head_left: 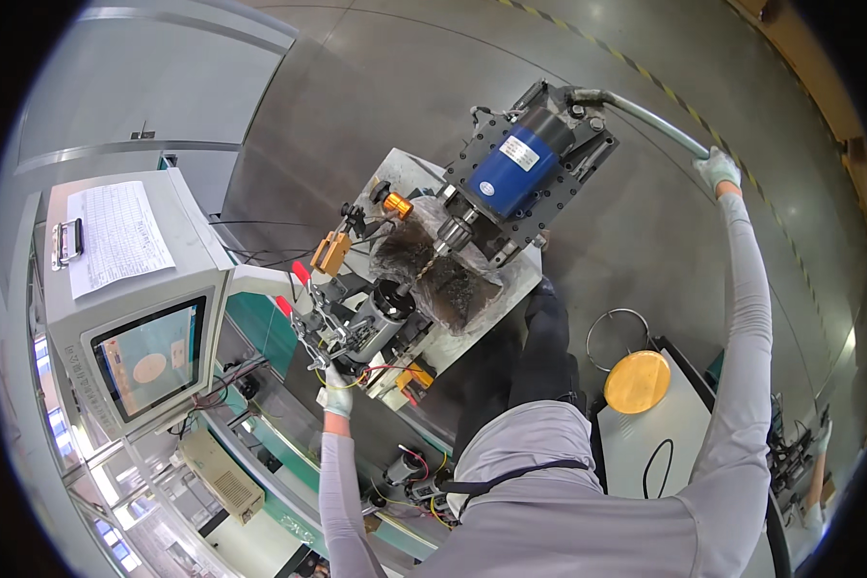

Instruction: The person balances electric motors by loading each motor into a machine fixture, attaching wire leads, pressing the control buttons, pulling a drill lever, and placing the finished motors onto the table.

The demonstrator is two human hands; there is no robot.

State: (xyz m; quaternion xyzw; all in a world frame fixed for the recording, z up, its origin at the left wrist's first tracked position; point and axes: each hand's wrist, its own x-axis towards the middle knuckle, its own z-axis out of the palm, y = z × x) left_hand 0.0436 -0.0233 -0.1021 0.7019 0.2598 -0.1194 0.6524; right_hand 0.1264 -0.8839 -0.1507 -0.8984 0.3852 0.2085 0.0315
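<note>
My gloved right hand (pixel 718 171) is closed round the end of a long metal lever bar (pixel 650 114), far out to the right. The bar runs to a drilling unit with a blue motor (pixel 518 166), whose drill bit (pixel 428 271) points at the open end of a grey cylindrical motor housing (pixel 378 323). Toggle clamps with red handles (pixel 302 274) stand beside the housing. At its nearer, wired end is my gloved left hand (pixel 336 393). The clamp and wires partly hide the left fingers, so their grip is unclear.
Dark shavings (pixel 448 289) lie on plastic film below the bit. On the left stands a control box with a screen (pixel 152 364) and a clipped paper sheet (pixel 118 236). Wired motors (pixel 405 467) sit near my left forearm. A round wooden stool top (pixel 637 381) is at right.
</note>
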